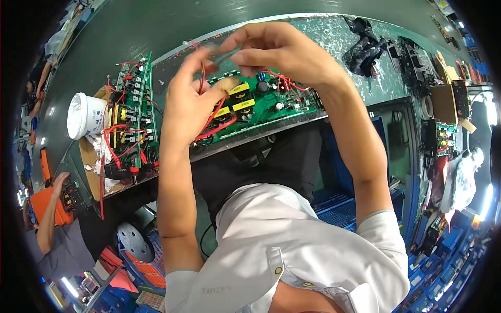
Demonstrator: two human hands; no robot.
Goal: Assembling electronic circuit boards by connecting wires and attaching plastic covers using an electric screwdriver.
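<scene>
Over a green circuit board (252, 123), my left hand (182, 108) is closed around a red wire (203, 77) that passes between thumb and fingers. Thicker red wires (218, 128) run along the board's left end below that hand. The board carries yellow-labelled transformers (243, 105), a round black part and more red leads. My right hand (290, 56) is raised above the board's far edge, thumb and fingertips pinched together. Something thin and greyish seems to lie between the two hands' fingertips, too blurred to name.
At left, upright circuit boards (147, 99) with red wires stand beside a white tub (86, 116). A crumpled black plastic bag (364, 49) lies at the far right of the bench. Another person's arm (48, 218) and an orange case (51, 205) show at lower left.
</scene>
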